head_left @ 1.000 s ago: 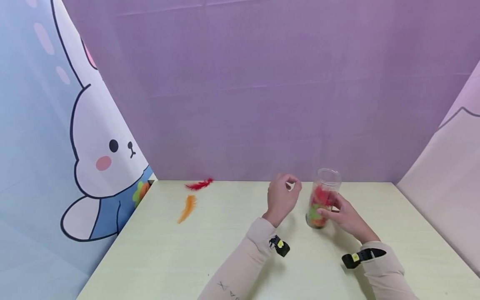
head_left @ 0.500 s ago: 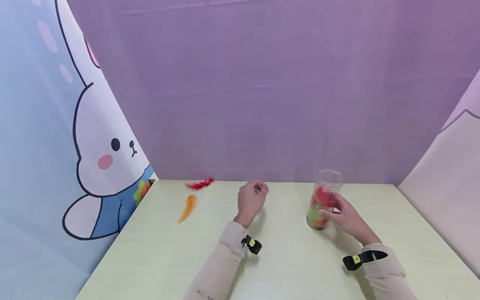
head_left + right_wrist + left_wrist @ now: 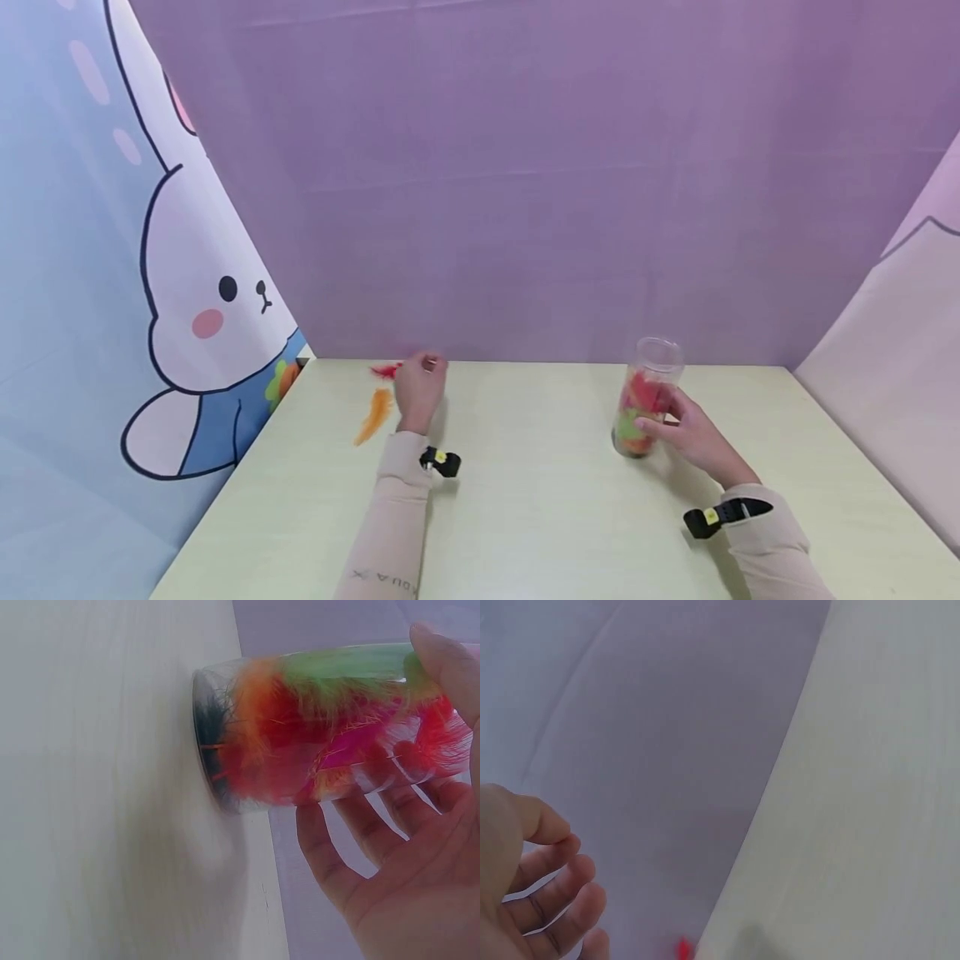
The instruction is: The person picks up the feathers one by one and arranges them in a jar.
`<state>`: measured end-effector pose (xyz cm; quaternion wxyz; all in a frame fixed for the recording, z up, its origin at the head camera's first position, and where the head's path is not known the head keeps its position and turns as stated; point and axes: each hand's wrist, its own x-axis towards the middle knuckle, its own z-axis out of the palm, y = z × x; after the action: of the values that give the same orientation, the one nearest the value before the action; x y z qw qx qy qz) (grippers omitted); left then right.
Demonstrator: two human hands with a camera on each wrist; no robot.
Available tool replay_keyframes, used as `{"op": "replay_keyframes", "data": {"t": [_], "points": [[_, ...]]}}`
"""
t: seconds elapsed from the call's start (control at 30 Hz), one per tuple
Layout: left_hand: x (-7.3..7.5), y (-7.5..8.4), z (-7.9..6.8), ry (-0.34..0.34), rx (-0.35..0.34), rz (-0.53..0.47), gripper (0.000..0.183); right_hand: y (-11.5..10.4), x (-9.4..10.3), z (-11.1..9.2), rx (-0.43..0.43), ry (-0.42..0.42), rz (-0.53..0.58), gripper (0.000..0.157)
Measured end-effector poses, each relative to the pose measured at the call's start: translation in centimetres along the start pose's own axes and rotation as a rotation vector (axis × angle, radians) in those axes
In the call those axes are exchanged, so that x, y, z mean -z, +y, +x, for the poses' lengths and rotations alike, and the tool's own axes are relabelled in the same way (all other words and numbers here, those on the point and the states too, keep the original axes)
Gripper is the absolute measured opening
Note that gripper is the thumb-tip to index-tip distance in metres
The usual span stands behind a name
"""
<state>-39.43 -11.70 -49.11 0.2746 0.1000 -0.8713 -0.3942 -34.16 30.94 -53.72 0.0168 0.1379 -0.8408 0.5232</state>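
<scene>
My right hand [image 3: 701, 437] grips a tall clear glass [image 3: 660, 354] standing upright on the table. Red, green, orange, magenta and dark feathers [image 3: 337, 727] fill it; in the right wrist view thumb and fingers lie on opposite sides of its wall. My left hand [image 3: 420, 390] is over the table's back left, nothing visible in its grasp. Its fingers [image 3: 566, 896] are loosely bent, thumb tip at the index finger. Just beyond it lies a red feather [image 3: 384, 372], partly hidden behind the hand. An orange feather [image 3: 373, 417] lies to the left of this hand.
The pale table [image 3: 540, 492] ends at a purple cloth backdrop [image 3: 525, 208]. A blue cloth with a printed rabbit [image 3: 217, 292] hangs at left, a pale printed cloth [image 3: 900, 358] at right. Each wrist wears a black strap camera.
My left hand has travelled left across the table, from beside the glass to the red feather, which it now partly covers. My right hand and the glass stay in place.
</scene>
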Motion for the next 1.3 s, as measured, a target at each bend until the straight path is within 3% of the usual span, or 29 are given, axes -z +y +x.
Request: {"op": "replay_keyframes", "data": {"t": [0.13,0.3,0.73,1.03,1.3], "points": [[2.2,-2.5,1.4,0.054,0.083,0.056,0.018,0.0,0.1,0.2,0.003,-0.005,0.002,0.065],[4.1,-5.0,2.1,0.093,0.173,0.096,0.02,0.0,0.1,0.4,0.004,-0.007,0.009,0.064],[6.1,-7.9,1.3,0.013,0.363,0.182,0.029,0.8,0.5,1.2,0.005,-0.023,-0.006,0.066],[5.8,-8.9,1.5,-0.041,0.373,0.263,0.031,0.8,0.5,1.2,0.005,-0.018,-0.008,0.065],[5.6,-9.1,1.6,-0.073,0.348,0.323,0.02,0.5,0.5,1.1,-0.001,-0.02,-0.006,0.065]]}}
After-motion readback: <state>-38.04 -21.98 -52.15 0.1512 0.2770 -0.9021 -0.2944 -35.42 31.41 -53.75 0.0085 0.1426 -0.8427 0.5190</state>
